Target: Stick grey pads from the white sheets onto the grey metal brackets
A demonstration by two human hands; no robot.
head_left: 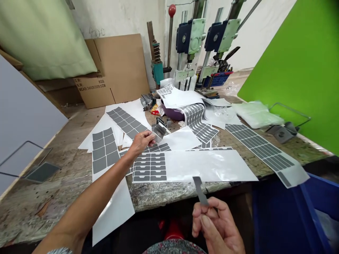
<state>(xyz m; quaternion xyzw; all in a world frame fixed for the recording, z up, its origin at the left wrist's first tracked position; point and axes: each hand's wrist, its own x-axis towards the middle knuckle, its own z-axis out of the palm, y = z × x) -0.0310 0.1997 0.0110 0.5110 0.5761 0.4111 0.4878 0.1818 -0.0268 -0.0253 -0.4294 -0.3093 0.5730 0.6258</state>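
My left hand reaches over the middle of the bench, its fingers closed on the edge of a bent metal bracket. Near the front edge, my right hand pinches a small grey notched sticker by its lower end; the sticker points up. Between the hands lies a white backing sheet with rows of grey notched stickers at its left end. More metal brackets sit just behind the left hand.
Several sheets of grey stickers spread over the worn bench. Hand presses stand at the back beside a cardboard panel. Metal brackets with wire loops lie at either side. A blue crate is below right.
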